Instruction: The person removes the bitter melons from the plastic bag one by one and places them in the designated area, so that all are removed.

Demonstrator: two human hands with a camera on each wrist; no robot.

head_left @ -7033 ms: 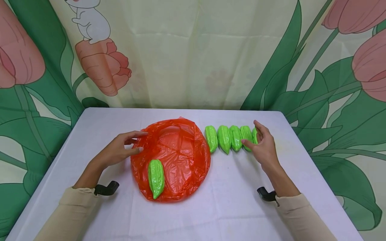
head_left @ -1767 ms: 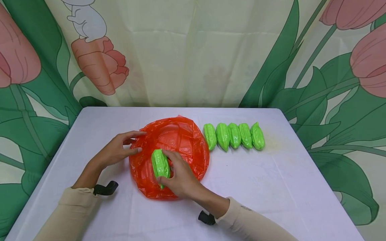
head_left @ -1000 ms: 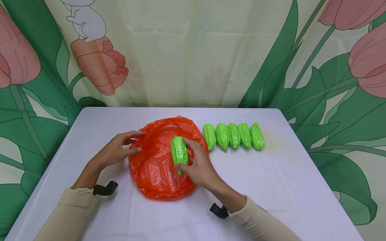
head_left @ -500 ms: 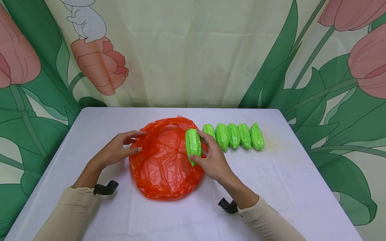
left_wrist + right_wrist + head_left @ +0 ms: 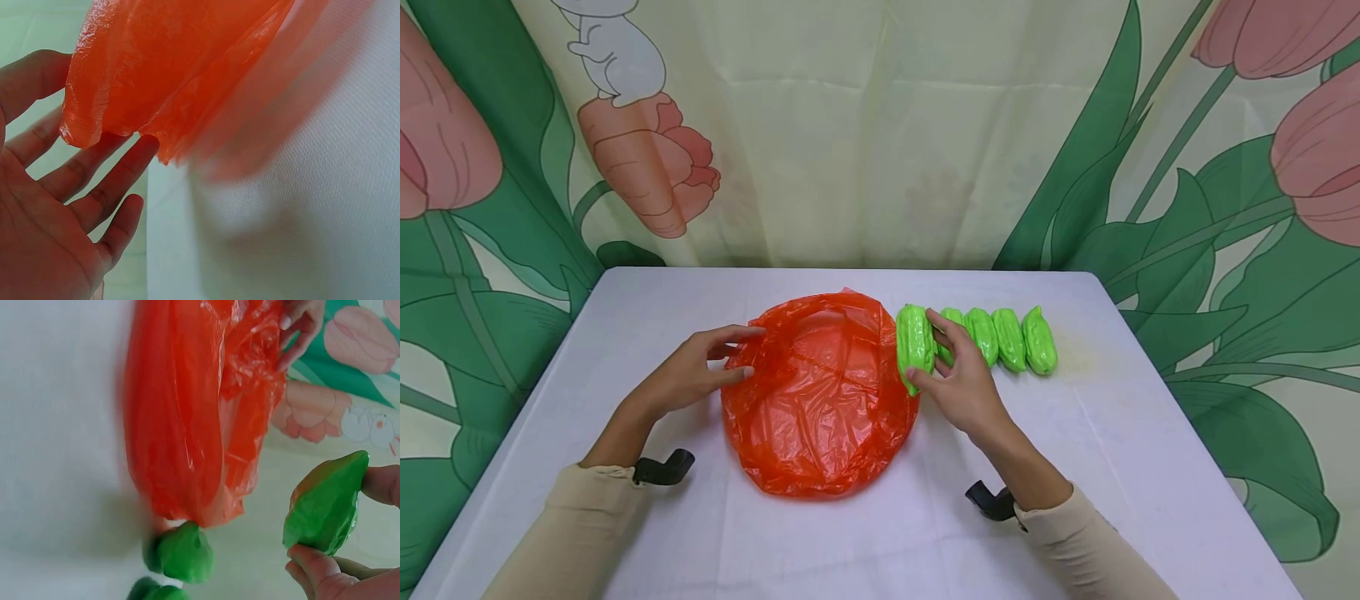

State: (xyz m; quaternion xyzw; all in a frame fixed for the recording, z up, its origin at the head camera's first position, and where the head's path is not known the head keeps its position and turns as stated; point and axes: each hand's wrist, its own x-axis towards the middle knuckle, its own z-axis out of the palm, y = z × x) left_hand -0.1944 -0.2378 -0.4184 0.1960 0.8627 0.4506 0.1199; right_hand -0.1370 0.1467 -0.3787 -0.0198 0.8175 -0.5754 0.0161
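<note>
My right hand (image 5: 964, 385) pinches a glossy green ridged star fruit (image 5: 914, 343), pointed at one end, between thumb and fingers. It is held up off the table beside the right rim of a red plastic bag (image 5: 820, 400), in front of the left end of a row of similar fruit. The right wrist view shows the held star fruit (image 5: 328, 503) raised, apart from the bag. At the bag's left rim, my left hand (image 5: 688, 371) touches the plastic with fingers spread and relaxed. In the left wrist view, the bag (image 5: 162, 69) hides part of that hand's (image 5: 62, 200) fingers.
Several more green star fruit (image 5: 1009, 340) stand side by side in a row right of the bag, the left ones partly covered by my right hand. All rests on a white-covered table (image 5: 865, 550). A printed curtain (image 5: 880, 150) hangs behind the far edge.
Seven seconds ago this star fruit lay at the bag's front left and my right hand was by the row. The hand has since taken it up and rightward off the bag. Left hand unchanged.
</note>
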